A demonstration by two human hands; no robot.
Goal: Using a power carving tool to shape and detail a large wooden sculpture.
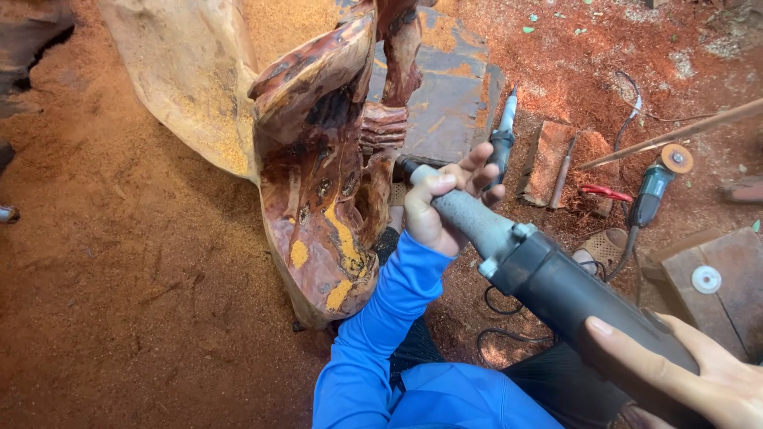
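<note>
The die grinder (509, 246) lies slantwise between my hands, its tip against the reddish wood carving (326, 175) standing in sawdust. My left hand (441, 202) wraps closed around its grey neck; my right hand (699, 373) clasps the black body. An angle grinder (652, 191) lies well apart on the ground.

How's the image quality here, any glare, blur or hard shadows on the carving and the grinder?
Head view: soft, even daylight, no hard shadows; the carved wood is sharp, with a mild sheen on its reddish surface but no blown-out glare; the die grinder looms large from wide-angle stretch near the right hand; the left hand is crisp, with no motion blur.
</note>
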